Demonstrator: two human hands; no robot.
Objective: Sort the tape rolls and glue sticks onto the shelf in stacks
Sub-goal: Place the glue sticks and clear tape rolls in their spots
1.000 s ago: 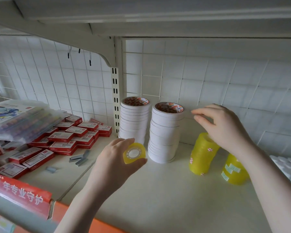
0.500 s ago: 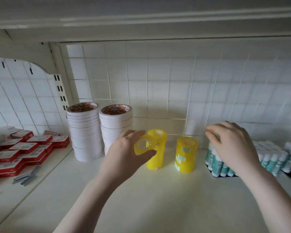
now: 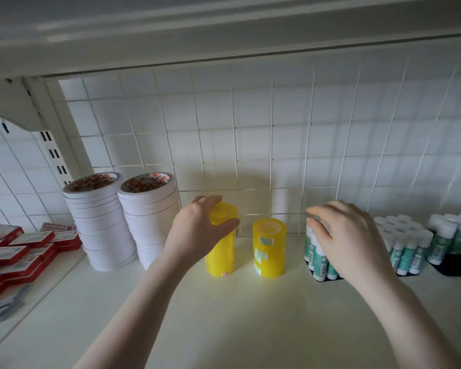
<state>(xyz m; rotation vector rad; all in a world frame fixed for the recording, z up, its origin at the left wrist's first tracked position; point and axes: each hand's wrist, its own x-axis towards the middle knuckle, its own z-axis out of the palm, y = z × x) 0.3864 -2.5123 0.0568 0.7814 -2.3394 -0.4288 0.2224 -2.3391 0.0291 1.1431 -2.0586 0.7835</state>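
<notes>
The left hand (image 3: 197, 230) grasps a yellow tape roll (image 3: 222, 213), seating it atop the stack (image 3: 220, 257) beneath; the right hand (image 3: 349, 235) hovers released over glue sticks (image 3: 317, 251).

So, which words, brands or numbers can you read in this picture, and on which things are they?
None can be read.
White tape stacks: orange print on top, blurred.
Yellow tape stack: green labels, too small.
Glue sticks: labels blurred.
Red boxes: white labels, too small.

2 white tape stacks (image 3: 96, 222), 2 yellow tape stacks (image 3: 268, 249), 2 hands (image 3: 197, 230).
</notes>
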